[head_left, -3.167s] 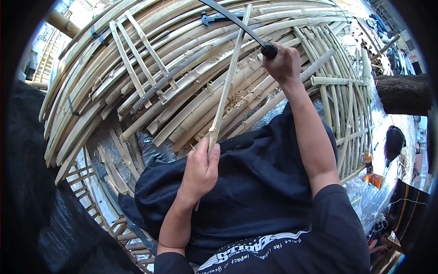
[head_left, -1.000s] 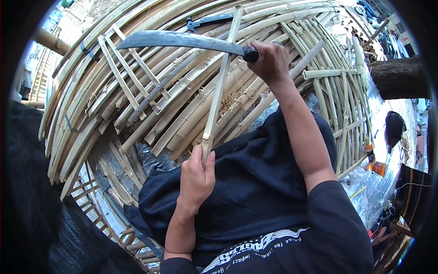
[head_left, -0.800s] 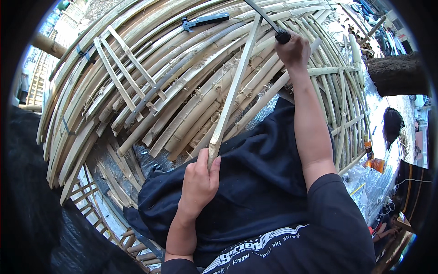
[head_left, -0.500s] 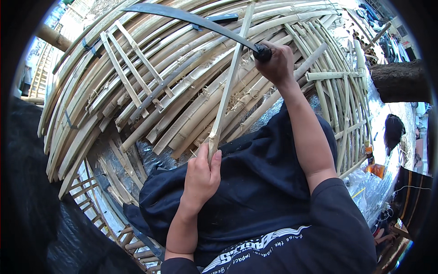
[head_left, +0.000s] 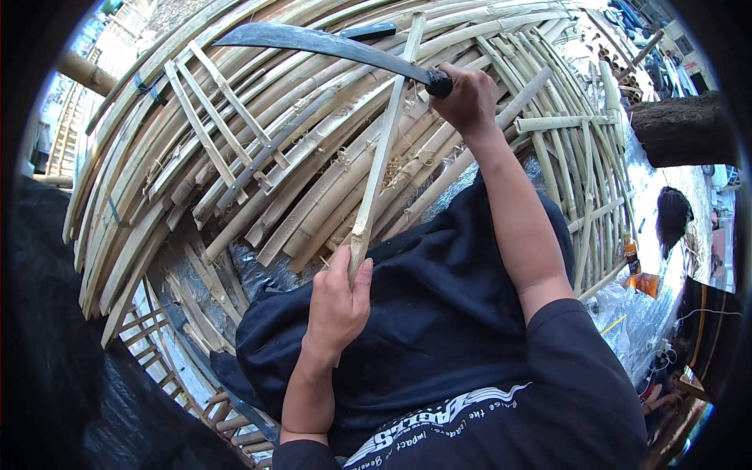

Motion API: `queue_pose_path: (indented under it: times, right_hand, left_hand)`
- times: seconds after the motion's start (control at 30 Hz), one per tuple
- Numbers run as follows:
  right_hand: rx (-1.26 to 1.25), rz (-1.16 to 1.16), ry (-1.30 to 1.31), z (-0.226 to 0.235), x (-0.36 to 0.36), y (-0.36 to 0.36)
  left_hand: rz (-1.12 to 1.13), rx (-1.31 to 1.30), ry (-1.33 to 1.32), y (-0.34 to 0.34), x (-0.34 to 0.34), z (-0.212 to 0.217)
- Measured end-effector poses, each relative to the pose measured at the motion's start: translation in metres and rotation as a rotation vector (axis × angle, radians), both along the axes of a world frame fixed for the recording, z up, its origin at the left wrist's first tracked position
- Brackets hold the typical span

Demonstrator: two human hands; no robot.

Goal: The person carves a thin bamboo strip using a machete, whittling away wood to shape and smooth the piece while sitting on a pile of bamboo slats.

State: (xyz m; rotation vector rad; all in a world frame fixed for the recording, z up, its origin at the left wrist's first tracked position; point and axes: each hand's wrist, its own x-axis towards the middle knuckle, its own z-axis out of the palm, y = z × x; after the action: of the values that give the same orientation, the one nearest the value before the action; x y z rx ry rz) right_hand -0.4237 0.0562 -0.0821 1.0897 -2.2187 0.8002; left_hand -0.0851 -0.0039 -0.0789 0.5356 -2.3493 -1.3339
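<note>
Your left hand (head_left: 338, 305) grips the lower part of a long, narrow, pale bamboo strip (head_left: 376, 168), which slants up over the piled tan split-bamboo lengths (head_left: 313, 227); your right hand (head_left: 468, 102) clenches the black handle of a curved grey metal machete (head_left: 329, 48), its blade crossing the strip's upper part; contact cannot be told.

We note a knife (head_left: 374, 57): blade (head_left: 301, 38) grey, handle (head_left: 441, 83) black. Strip (head_left: 378, 168) pale straw-yellow; stacked bamboo (head_left: 333, 196) tan to cream. Lap cloth (head_left: 439, 313) dark navy. Shirt (head_left: 580, 376) black, white print across the chest. Log (head_left: 680, 131) dark brown, bottle (head_left: 644, 284) amber, sheet (head_left: 656, 321) silver. We mark orange stripes down a black panel (head_left: 709, 321).
</note>
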Motion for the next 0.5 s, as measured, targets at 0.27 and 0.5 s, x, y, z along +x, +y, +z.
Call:
queue_pose_path:
  times: [0.27,0.5]
  right_hand:
    - [-0.016,-0.143,0.012,-0.002,-0.019,0.002]
    - [-0.186,-0.429,-0.102,-0.003,-0.066,0.039]
  left_hand:
    - [-0.044,0.11,-0.098,-0.001,0.008,0.014]
    - [-0.073,0.29,-0.206,0.002,-0.001,0.022]
